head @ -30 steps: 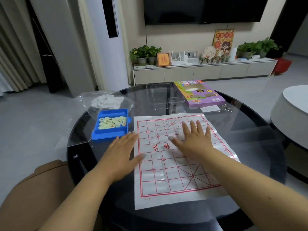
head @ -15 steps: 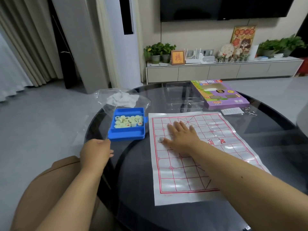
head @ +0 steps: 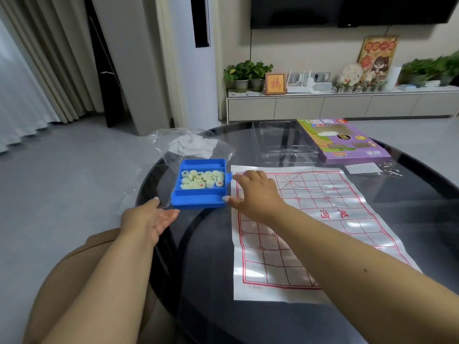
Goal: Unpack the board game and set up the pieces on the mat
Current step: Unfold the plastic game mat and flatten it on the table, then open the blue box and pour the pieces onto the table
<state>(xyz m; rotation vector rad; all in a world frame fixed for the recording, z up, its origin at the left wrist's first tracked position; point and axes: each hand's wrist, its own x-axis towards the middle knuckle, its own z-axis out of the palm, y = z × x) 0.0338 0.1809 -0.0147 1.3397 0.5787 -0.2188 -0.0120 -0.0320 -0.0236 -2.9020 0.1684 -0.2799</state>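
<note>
**Blue tray now bracketed by both hands**

Blue plastic is what both hands are going for. My right hand (head: pixel 255 192) was flat on the mat half a second ago; it has slid left off the grid and now sits at the tray's right side, thumb tip at the near right corner, fingers reaching the small tab on the right wall. Contact looks like touching, not a real grip; fingers are spread, nothing clamped. My left hand (head: pixel 149 219) has come up from the table edge, palm turned inward and fingers loose, just short of the tray's near left corner, holding nothing. I can't tell whether the fingertips touch the plastic.

What that means, as I read it: mat smoothing is finished and the step in hand is picking up or dragging the tray to get pieces out. No piece is on the grid yet, so setup proper hasn't begun.

The blue tray (head: pixel 198 201) lies flat on the dark glass table (head: pixel 409 219), just beside the mat's far left corner, lid off. Inside, pale round pieces (head: pixel 202 180) sit heaped loosely in one compartment, some with red marks, some dark.

The mat (head: pixel 310 219), white with a red grid, lies spread, a little wrinkled. Behind the tray: a clear plastic bag (head: pixel 198 145). Further right, a clear insert (head: pixel 280 142) and the purple box (head: pixel 345 142).
</note>
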